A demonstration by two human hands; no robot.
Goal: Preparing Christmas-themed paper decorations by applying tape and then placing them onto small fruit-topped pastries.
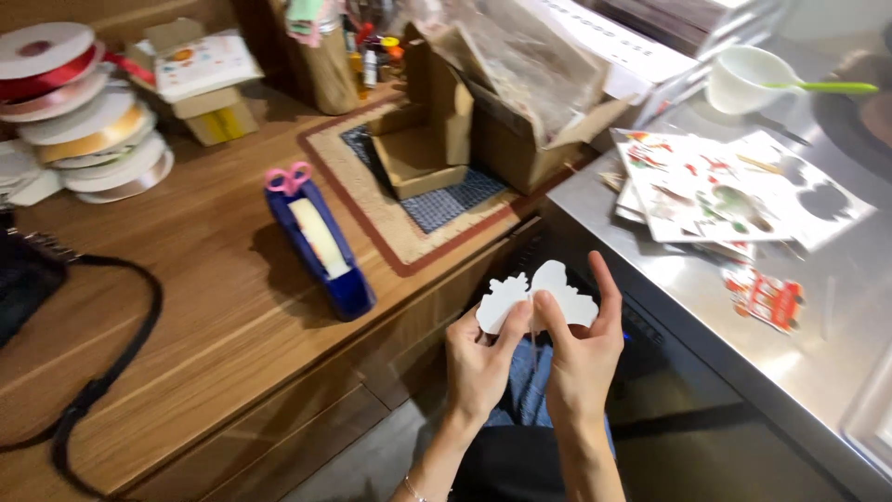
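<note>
We hold a white paper cutout [539, 296] up in front of us, in the gap between a wooden worktop [186, 316] and a steel worktop [818, 353]. Its plain white back faces us. The outline is lobed and scalloped, with 2 rounded bumps along the top edge. Our left hand [478, 363] pinches its lower left part, thumb pressed against the face. Our right hand [581, 358] pinches the middle, thumb in front and index finger raised behind the right side. Both grips are closed on the cutout.

On the wooden worktop, a blue tape dispenser [325, 246] lies near the front edge, loaded with a pale roll, with pink scissor handles [289, 177] at its far end. Toward the far edge, an open cardboard box [423, 130] stands on a woven mat [409, 223]; we cannot see anything inside it. A larger cardboard box [530, 102] beside it holds crumpled clear wrapping. At the far left corner sits a stack of ribbon spools [84, 112].

On the steel worktop, printed sticker sheets [734, 191] with pieces cut out lie near its left edge. Behind them, a white cup [743, 79] holds a green stick [827, 87].
</note>
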